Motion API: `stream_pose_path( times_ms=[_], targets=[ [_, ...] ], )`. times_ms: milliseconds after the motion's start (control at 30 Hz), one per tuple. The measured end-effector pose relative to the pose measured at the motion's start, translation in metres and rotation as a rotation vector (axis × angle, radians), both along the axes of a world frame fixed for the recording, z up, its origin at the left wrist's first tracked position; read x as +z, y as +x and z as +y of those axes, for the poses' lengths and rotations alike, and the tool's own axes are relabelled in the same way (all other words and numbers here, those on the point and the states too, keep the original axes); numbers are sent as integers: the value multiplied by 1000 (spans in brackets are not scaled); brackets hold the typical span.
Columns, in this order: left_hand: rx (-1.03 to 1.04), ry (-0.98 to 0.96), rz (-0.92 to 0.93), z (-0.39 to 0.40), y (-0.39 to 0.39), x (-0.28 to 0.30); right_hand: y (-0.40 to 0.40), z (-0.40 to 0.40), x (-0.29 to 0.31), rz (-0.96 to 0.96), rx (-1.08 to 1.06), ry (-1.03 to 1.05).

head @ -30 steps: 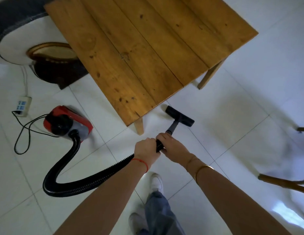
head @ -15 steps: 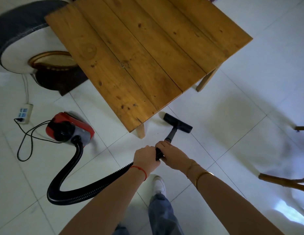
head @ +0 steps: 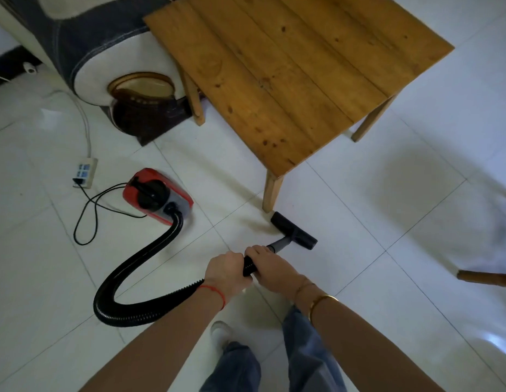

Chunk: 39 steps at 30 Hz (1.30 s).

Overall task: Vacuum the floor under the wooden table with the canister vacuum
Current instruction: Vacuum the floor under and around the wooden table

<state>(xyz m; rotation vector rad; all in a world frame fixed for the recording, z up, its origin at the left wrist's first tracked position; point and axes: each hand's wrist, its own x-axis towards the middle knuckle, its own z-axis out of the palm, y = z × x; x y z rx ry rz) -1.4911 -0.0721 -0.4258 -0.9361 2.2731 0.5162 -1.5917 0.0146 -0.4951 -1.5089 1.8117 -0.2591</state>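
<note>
The vacuum wand [head: 277,244] is gripped by both hands: the left hand [head: 227,274] is curled round the black tube at the hose end, and the right hand [head: 271,268] is wrapped round it just ahead, nearer the nozzle. The black floor nozzle [head: 293,234] is set flat on the white tiled floor [head: 387,210], just near of the wooden desk's [head: 297,72] near leg [head: 272,190], at the desk's edge and not under the top. The red and grey canister vacuum [head: 157,195] is seen on the floor to the left, well apart from the desk; its black ribbed hose [head: 138,261] is looped in an S from canister to hands. A black cord [head: 88,210] is run from the canister to a white power strip [head: 85,171] further left. A red string is worn on the left wrist, a gold bangle on the right. Jeans & a white shoe are visible at bottom centre. An upholstered seat w/ dark trim [head: 105,52] is placed at far left.
</note>
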Motion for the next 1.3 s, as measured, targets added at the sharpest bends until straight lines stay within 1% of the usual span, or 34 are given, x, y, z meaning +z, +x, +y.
stream_pose_path(
  times_ms=[167, 300, 467, 633, 767, 900, 1133, 1300],
  targets=[
    [38, -12, -28, -15, 70, 7, 69, -18, 5, -24, 31, -22],
    [83, -35, -34, -33, 114, 13, 109, -42, 13, -41, 71, -53],
    [143, -60, -12, -56, 158, 19, 146, -75, 19, -69, 137, -81],
    [188, -88, -9, -77, 179, 15, 163, -103, 14, -92, 183, -97],
    [244, -98, 8, -93, 174, 6, 156, -125, 7, -47, 222, -119],
    [293, -116, 38, -113, 156, -2, 131, -154, -3, -8, 302, -147],
    [408, -94, 56, -174, 101, -13, 73, -227, -19, 2, 408, -164],
    [470, -122, 79, -223, 55, -19, 25, -288, -27, 9, 462, -144]
  ],
)
